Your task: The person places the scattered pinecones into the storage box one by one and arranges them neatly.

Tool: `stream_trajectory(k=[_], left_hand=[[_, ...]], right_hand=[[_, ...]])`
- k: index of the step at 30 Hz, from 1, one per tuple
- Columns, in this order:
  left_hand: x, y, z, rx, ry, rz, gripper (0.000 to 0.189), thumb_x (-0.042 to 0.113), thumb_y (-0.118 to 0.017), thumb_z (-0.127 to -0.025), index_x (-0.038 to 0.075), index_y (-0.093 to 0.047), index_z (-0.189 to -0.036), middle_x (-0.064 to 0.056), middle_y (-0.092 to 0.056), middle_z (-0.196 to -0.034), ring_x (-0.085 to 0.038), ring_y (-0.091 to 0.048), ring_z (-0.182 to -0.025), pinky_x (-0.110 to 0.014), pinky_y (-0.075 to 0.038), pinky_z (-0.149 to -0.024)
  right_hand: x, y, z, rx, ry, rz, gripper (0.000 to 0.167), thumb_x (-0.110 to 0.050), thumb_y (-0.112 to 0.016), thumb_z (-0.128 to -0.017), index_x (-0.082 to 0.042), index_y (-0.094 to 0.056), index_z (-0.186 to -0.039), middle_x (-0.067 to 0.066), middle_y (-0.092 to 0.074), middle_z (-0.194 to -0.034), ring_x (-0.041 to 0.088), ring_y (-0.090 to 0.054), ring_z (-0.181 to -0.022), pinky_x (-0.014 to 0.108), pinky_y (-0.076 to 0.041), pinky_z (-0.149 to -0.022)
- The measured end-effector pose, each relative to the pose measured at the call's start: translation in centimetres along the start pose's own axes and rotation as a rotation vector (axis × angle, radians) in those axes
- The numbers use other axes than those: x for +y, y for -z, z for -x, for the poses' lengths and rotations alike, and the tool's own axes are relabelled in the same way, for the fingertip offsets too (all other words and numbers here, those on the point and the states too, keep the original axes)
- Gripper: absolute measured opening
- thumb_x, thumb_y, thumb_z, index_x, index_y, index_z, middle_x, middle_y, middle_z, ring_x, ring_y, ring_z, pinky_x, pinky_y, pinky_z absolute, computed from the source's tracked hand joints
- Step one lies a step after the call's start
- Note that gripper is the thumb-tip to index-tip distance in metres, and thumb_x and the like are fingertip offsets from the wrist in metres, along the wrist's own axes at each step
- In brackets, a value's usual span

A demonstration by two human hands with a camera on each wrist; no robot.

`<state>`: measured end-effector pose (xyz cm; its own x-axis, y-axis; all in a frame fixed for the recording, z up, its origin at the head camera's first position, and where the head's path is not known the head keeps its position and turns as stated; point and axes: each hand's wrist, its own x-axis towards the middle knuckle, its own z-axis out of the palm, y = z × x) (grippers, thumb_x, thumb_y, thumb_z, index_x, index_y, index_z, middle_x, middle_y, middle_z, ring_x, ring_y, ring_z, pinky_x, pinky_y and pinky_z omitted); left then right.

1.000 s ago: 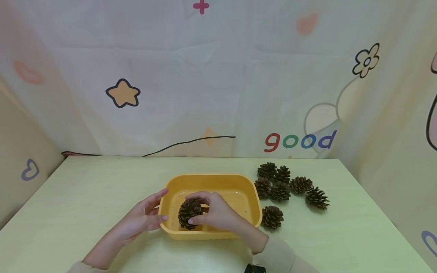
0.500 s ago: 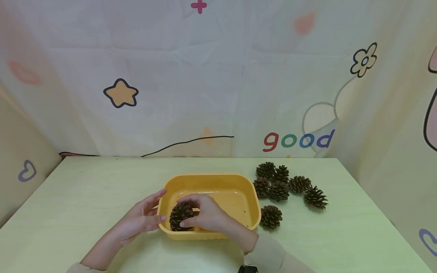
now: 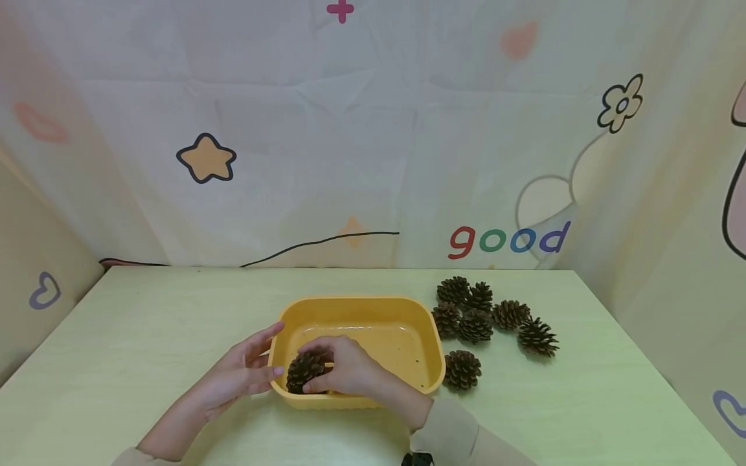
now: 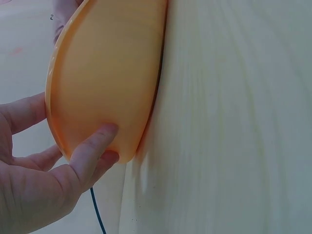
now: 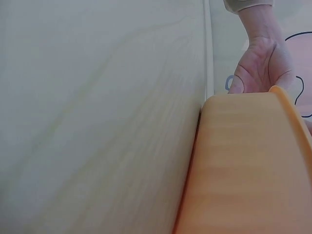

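Note:
A yellow plastic bin (image 3: 361,402) stands on the table in the head view. Inside its front left corner, my right hand (image 3: 350,370) holds a brown pine cone (image 3: 304,371), thumb on the near side and fingers over the top. My left hand (image 3: 236,370) spreads along the bin's left end. The left wrist view shows that hand (image 4: 46,183) with fairly straight fingers touching the outside wall and rim of the bin (image 4: 105,63). In the right wrist view the bin's long side (image 5: 243,161) blocks any sight of the pine cone and right hand.
To the right of the bin, several more pine cones (image 3: 476,326) lie clustered on the pale table (image 3: 175,323). A single pine cone (image 3: 463,370) sits close beside the bin's right end. Behind the table hangs a printed cloth (image 3: 291,162).
The right hand has carried the pine cone left and lower, into the bin's front left corner. The left hand stays at the bin's end, and the other pine cones lie as before.

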<state>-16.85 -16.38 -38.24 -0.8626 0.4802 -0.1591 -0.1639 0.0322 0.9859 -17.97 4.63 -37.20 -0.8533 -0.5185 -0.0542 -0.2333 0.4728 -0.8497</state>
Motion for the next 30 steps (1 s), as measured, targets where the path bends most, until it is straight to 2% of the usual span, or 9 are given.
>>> stream_trajectory(k=[11,20,25,30], left_hand=[[-0.06,0.04,-0.08,-0.004,-0.003,-0.001,0.082,0.009,-0.063,-0.085,0.006,-0.008,-0.146,-0.029,-0.011,-0.146,-0.037,-0.038,-0.124,-0.041,-0.047,-0.087],[-0.13,0.08,-0.08,-0.006,-0.013,-0.010,0.083,0.010,-0.064,-0.085,0.006,-0.008,-0.146,-0.029,-0.011,-0.146,-0.035,-0.040,-0.123,-0.042,-0.047,-0.086],[-0.13,0.08,-0.02,-0.010,-0.012,-0.008,0.083,0.009,-0.063,-0.085,0.006,-0.008,-0.146,-0.029,-0.010,-0.146,-0.036,-0.040,-0.123,-0.042,-0.047,-0.086],[-0.12,0.13,0.02,-0.015,-0.014,0.001,0.083,0.009,-0.063,-0.085,0.005,-0.008,-0.146,-0.029,-0.010,-0.146,-0.033,-0.041,-0.122,-0.041,-0.048,-0.086]], right_hand=[[0.04,-0.16,-0.19,-0.020,-0.052,0.009,0.041,-0.012,-0.076,-0.073,-0.011,-0.062,-0.112,0.002,-0.062,-0.113,0.022,-0.056,-0.106,0.037,-0.045,-0.091],[0.00,-0.25,-0.40,-0.024,-0.082,0.044,0.042,-0.015,-0.076,-0.074,-0.012,-0.062,-0.114,0.002,-0.061,-0.116,0.021,-0.056,-0.105,0.036,-0.045,-0.090],[0.03,-0.33,-0.55,-0.039,-0.093,0.061,0.045,-0.018,-0.074,-0.076,-0.012,-0.059,-0.118,0.001,-0.060,-0.116,0.021,-0.053,-0.108,0.038,-0.044,-0.092],[-0.04,-0.40,-0.60,-0.056,-0.121,0.032,0.050,-0.017,-0.073,-0.078,-0.011,-0.056,-0.124,0.005,-0.057,-0.122,0.024,-0.056,-0.106,0.036,-0.047,-0.088]])
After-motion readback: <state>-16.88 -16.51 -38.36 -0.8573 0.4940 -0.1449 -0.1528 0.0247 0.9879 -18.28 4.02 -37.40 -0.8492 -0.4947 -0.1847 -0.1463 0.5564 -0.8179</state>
